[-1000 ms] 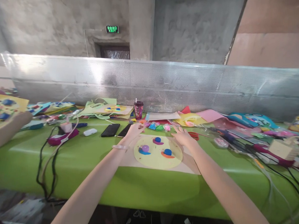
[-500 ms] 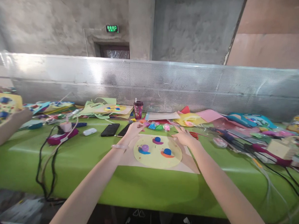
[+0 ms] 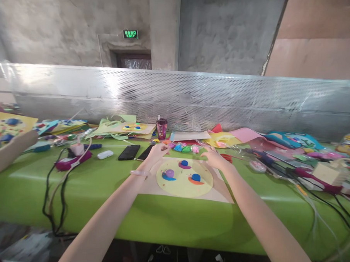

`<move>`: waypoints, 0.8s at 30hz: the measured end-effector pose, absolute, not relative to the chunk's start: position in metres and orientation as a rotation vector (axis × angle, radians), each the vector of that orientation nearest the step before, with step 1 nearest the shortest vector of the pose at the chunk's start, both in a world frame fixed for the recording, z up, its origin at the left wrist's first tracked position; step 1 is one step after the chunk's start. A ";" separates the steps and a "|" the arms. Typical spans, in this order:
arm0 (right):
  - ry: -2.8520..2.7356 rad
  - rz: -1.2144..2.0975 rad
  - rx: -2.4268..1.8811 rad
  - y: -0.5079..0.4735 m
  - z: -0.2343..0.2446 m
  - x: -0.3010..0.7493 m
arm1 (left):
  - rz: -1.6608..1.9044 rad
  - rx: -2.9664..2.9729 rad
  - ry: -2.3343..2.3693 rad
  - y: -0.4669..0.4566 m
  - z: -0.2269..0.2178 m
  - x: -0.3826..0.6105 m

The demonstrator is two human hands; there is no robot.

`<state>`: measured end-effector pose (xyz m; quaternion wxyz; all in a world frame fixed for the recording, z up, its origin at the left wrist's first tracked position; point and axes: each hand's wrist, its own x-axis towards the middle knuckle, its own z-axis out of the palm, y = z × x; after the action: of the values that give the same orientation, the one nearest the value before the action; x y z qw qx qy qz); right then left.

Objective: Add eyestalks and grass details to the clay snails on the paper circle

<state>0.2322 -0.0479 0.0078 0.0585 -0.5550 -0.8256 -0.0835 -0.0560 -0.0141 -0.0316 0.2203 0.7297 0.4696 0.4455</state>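
Observation:
A pale sheet (image 3: 221, 193) lies flat on the green table. On it is a round yellow paper piece (image 3: 180, 187) bearing three snail-like clay shapes: a purple and blue one (image 3: 169, 174), a blue and purple one (image 3: 184, 164) and a blue and orange one (image 3: 196, 178). My left hand (image 3: 158, 152) is at the sheet's far left corner, fingers curled together; whatever they may hold is too small to see. At the far right edge my right hand (image 3: 213, 157) is open, thumb and fingers apart. Small bags of coloured clay (image 3: 186, 149) lie between the hands, just beyond the sheet.
Phones (image 3: 129, 152), a white case (image 3: 104, 154) and a purple power strip (image 3: 73, 161) with cables lie to the left. A lidded cup (image 3: 161, 128) stands behind. Coloured papers (image 3: 223, 139) and another strip (image 3: 317, 181) lie right. Another person's arm (image 3: 14, 153) is at far left.
The fingers of my right hand have bent and shifted slightly. At the far left, the other person's yellow decorated sheet has moved right and tilted lower. My left hand looks unchanged.

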 end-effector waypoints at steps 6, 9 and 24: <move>-2.459 -0.288 -1.629 -0.046 0.009 0.230 | 1.231 2.087 1.335 -0.020 -0.030 -0.055; -2.472 -0.259 -1.660 -0.045 0.007 0.232 | 1.194 2.133 1.371 -0.020 -0.029 -0.055; -2.508 -0.238 -1.707 -0.038 -0.002 0.232 | 1.136 2.227 1.427 -0.017 -0.029 -0.055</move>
<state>0.2320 -0.0381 -0.0019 0.0492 -0.5603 -0.8232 -0.0781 -0.0553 -0.0173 -0.0287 0.1311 0.7670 0.4913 0.3912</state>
